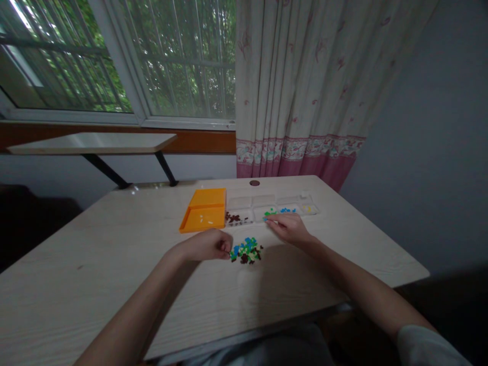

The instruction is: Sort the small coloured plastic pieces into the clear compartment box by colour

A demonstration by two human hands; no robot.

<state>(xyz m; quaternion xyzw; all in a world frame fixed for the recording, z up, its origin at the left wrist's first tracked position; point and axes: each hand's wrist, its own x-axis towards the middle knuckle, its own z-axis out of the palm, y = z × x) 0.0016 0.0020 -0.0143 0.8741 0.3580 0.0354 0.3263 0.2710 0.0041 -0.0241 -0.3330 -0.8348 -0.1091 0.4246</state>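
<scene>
- The left grip (pixel 208 245) is curled shut, with its fingers tucked in. It rests on the counter (pixel 114 274). I cannot tell if it holds a little piece.
- Right at the fingertips of the left grip is a pile of little pieces (pixel 247 251). They are blue, green and brown.
- The right grip (pixel 290 227) is just past the pile, on the far side. Its fingers point at the clear tray (pixel 247 201). I cannot tell if they are pinching something or are open.
- At the tips of the right grip is the tray box with green bits (pixel 270 212).
- Blue bits (pixel 287 210) are in the next box, just behind the right grip. Yellow bits (pixel 308 208) are one box further out.
- Brown bits (pixel 233 218) sit in a box beyond the gap between the two grips.
- An orange lid (pixel 204 209) lies beyond the left grip, just beside the tray.
</scene>
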